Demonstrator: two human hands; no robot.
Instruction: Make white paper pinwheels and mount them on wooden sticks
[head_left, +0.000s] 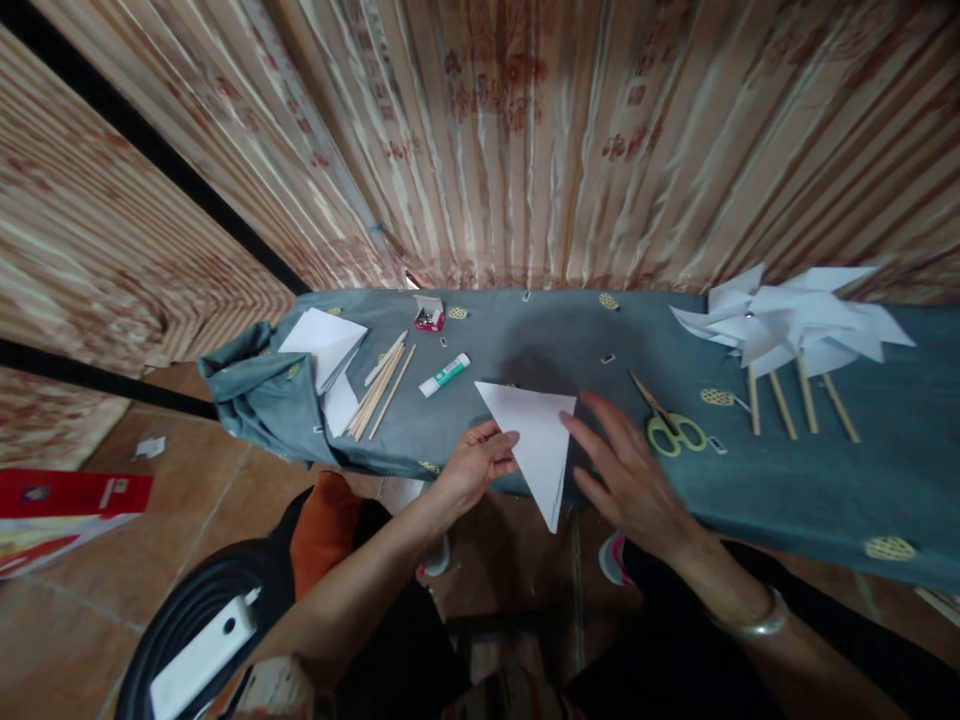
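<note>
A white sheet of paper folded into a triangle (531, 430) hangs over the near edge of the cloth-covered table, one point downward. My left hand (480, 462) pinches its left edge between thumb and fingers. My right hand (630, 475) is at the paper's right edge, fingers spread, with one fingertip touching near the upper right corner. To the right of that hand lie green-handled scissors (675, 432). A glue stick (445, 375) rests left of the folded paper. Further left are several thin wooden sticks (380, 390) and a stack of white paper (322, 345).
Several white paper pinwheels (795, 315) on sticks lie at the table's right. A small open red box (430, 314) stands toward the back left. Pleated curtains (525, 150) hang behind the table (787, 490). A white power bank-like device (202, 655) sits on a black stool at lower left.
</note>
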